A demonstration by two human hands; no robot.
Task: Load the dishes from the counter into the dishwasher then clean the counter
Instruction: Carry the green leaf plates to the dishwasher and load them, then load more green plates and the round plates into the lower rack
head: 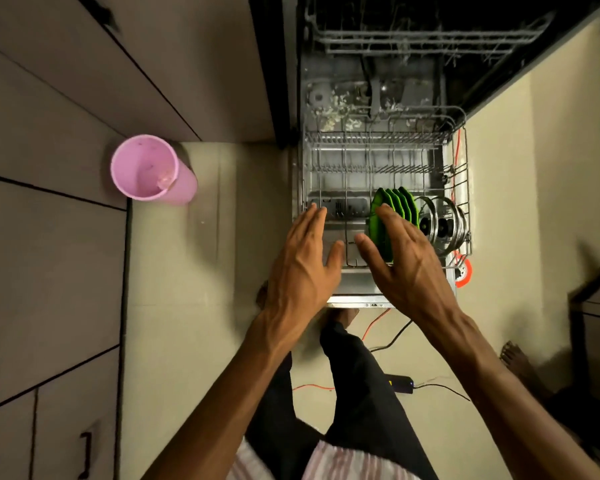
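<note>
Both hands hover flat, holding nothing: left hand (302, 268), right hand (404, 268). The green plates (395, 206) stand on edge at one o'clock in the rack (465, 188), nearest the right hand.

Floor (174, 306): pale beige tiles, evenly lit under dim warm light, running below and to both sides of the hands. Cabinets (49, 254): grey flat-fronted doors with dark seams, left of the hands; one dark handle (85, 453) low on the nearest door. Pink bin (149, 169): stands on the floor, left of and beyond the hands, against the cabinets. Cables (378, 323): orange and black, lying loose on the floor nearer than the hands. Beige wall (551, 133): right of the hands.
</note>
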